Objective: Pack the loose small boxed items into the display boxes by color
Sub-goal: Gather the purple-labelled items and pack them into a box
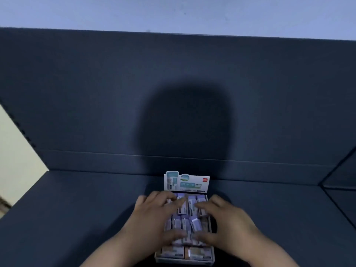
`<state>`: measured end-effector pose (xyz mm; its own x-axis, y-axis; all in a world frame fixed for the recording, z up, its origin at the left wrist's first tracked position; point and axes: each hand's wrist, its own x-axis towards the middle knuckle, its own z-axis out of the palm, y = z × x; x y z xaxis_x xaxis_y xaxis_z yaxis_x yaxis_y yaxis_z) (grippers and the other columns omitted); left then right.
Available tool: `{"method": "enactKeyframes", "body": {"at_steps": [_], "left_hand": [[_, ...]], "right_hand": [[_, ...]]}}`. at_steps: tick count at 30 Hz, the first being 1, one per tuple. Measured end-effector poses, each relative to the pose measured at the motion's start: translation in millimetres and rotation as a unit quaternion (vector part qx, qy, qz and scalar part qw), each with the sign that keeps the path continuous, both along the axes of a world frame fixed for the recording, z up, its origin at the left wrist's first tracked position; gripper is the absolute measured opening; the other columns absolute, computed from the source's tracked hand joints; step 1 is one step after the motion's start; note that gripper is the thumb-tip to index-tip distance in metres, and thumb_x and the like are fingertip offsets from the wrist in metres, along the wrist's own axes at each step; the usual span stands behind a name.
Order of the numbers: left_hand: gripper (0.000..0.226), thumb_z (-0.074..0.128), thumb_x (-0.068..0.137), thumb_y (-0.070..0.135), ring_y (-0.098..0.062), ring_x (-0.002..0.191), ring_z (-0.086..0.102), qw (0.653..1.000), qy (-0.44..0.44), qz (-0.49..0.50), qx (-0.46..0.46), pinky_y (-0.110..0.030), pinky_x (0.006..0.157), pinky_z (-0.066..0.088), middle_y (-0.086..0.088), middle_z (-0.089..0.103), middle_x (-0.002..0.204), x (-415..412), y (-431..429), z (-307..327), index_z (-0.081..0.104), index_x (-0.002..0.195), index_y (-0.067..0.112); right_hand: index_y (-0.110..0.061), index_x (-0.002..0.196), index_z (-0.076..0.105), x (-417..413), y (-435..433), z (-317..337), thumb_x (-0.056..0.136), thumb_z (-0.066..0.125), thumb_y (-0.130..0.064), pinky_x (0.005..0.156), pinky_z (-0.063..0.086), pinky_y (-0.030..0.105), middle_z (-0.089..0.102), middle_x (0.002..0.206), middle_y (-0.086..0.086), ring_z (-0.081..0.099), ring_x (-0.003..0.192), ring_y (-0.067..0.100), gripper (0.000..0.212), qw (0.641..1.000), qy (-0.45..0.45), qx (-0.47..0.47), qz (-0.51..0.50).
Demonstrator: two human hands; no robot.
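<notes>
A display box (185, 257) is sitting on a dark blue surface (77, 209) — a matching panel (96, 93) is rising behind. Both hands — left (154, 218), right (229, 222) — are pressing small boxes (192, 205), each grip spread open.

A dark blue worktop (81, 218) fills the lower part of the view, its cloth-like surface dim and even in tone. Along its far edge rises a tall panel (96, 93) of the same dark blue, crossed low down by a thin pale seam (96, 152). A large rounded shadow (185, 120) falls on the middle of the panel and reaches down to the worktop's far edge. Above the panel's top edge runs a pale bluish wall (173, 12) with a few faint marks. Past the worktop's left edge shows a cream surface (15, 155). At the right edge a second dark panel (342, 176) meets the first at an angle. The light is low and cool.
</notes>
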<state>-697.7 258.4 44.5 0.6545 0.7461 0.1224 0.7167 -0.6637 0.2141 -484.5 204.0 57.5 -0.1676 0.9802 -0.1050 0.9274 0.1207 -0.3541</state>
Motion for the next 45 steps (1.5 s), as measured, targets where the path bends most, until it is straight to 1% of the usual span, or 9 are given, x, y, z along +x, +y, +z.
{"method": "enactKeyframes", "body": {"at_steps": [3, 6, 9, 13, 15, 18, 21, 29, 45], "left_hand": [[0.054, 0.026, 0.086, 0.071, 0.003, 0.093, 0.041, 0.999, -0.037, -0.011, 0.006, -0.010, 0.065, 0.032, 0.023, 0.051, 0.101, 3.1, 1.1, 2.5, 0.051, 0.122, 0.039], [0.049, 0.037, 0.081, 0.062, -0.002, 0.090, 0.052, 0.998, -0.032, -0.035, 0.035, -0.022, 0.064, 0.042, 0.020, 0.055, 0.099, 25.4, -5.5, 7.8, 0.059, 0.118, 0.038], [0.057, 0.034, 0.077, 0.059, -0.007, 0.096, 0.059, 0.997, -0.001, -0.070, 0.026, -0.030, 0.079, 0.045, 0.017, 0.060, 0.105, 56.9, -14.9, 15.5, 0.061, 0.121, 0.035], [0.055, 0.037, 0.073, 0.054, -0.011, 0.081, 0.066, 0.994, 0.033, -0.090, 0.044, -0.030, 0.070, 0.052, 0.012, 0.067, 0.091, 92.5, -24.4, 16.1, 0.071, 0.108, 0.029], [0.054, 0.041, 0.078, 0.052, -0.015, 0.092, 0.065, 0.995, 0.023, -0.091, 0.040, -0.034, 0.079, 0.050, 0.008, 0.067, 0.101, 113.3, -32.0, 14.3, 0.066, 0.119, 0.027], [0.057, 0.042, 0.094, 0.048, -0.017, 0.127, 0.043, 0.994, 0.055, -0.086, 0.036, -0.034, 0.103, 0.029, 0.006, 0.047, 0.137, 145.4, -42.7, 16.5, 0.033, 0.147, 0.028], [0.061, 0.036, 0.097, 0.050, -0.014, 0.135, 0.030, 0.994, 0.069, -0.058, 0.061, -0.031, 0.107, 0.019, 0.008, 0.033, 0.147, 186.2, -52.1, 15.3, 0.016, 0.151, 0.030], [0.063, 0.032, 0.098, 0.052, -0.016, 0.136, 0.029, 0.996, 0.070, -0.015, 0.055, -0.031, 0.111, 0.018, 0.004, 0.033, 0.149, 314.9, -98.1, 9.3, 0.012, 0.152, 0.026], [0.067, 0.034, 0.097, 0.054, -0.017, 0.135, 0.029, 0.989, 0.095, -0.104, 0.045, -0.032, 0.109, 0.020, 0.003, 0.033, 0.149, 432.2, -155.2, -1.5, 0.009, 0.152, 0.026]], "right_hand": [[-0.045, 0.138, 0.035, 6.8, -10.5, 3.1, 0.079, 0.045, -0.074, 0.084, 0.040, 0.019, 0.041, 0.120, -0.020, 0.050, 0.112, 0.003, 0.067, 0.998, 0.007, 0.027, -0.060], [-0.044, 0.139, 0.033, 15.6, -18.9, 4.6, 0.083, 0.043, -0.071, 0.092, 0.044, 0.024, 0.043, 0.125, -0.017, 0.050, 0.116, 0.006, 0.063, 0.992, 0.010, 0.034, -0.122], [-0.040, 0.146, 0.024, 25.9, -22.0, 2.4, 0.088, 0.043, -0.065, 0.096, 0.043, 0.027, 0.040, 0.136, -0.011, 0.046, 0.124, 0.011, 0.066, 0.987, 0.006, 0.021, -0.160], [-0.035, 0.150, 0.010, 43.7, -24.3, 0.2, 0.091, 0.041, -0.060, 0.098, 0.042, 0.031, 0.036, 0.141, -0.004, 0.040, 0.130, 0.017, 0.071, 0.986, -0.010, 0.015, -0.168], [-0.035, 0.151, 0.008, 60.3, -30.6, -1.1, 0.091, 0.042, -0.059, 0.101, 0.040, 0.032, 0.034, 0.143, -0.004, 0.036, 0.133, 0.016, 0.073, 0.986, -0.002, 0.012, -0.164], [-0.034, 0.151, 0.009, 91.5, -41.5, -3.1, 0.090, 0.043, -0.062, 0.109, 0.034, 0.033, 0.031, 0.148, -0.003, 0.030, 0.138, 0.016, 0.075, 0.986, 0.023, -0.004, -0.165], [-0.033, 0.151, 0.009, 136.3, -54.9, -1.4, 0.089, 0.041, -0.065, 0.113, 0.028, 0.033, 0.028, 0.152, 0.000, 0.029, 0.138, 0.017, 0.077, 0.987, 0.000, -0.012, -0.160], [-0.029, 0.152, 0.009, 279.0, -96.9, 3.8, 0.088, 0.033, -0.069, 0.111, 0.029, 0.033, 0.039, 0.140, -0.001, 0.034, 0.131, 0.017, 0.079, 0.986, -0.096, -0.025, -0.132], [-0.031, 0.151, 0.010, 387.4, -187.4, -2.2, 0.087, 0.036, -0.069, 0.112, 0.026, 0.030, 0.036, 0.142, -0.004, 0.028, 0.134, 0.016, 0.080, 0.976, -0.053, -0.011, -0.211]]}}
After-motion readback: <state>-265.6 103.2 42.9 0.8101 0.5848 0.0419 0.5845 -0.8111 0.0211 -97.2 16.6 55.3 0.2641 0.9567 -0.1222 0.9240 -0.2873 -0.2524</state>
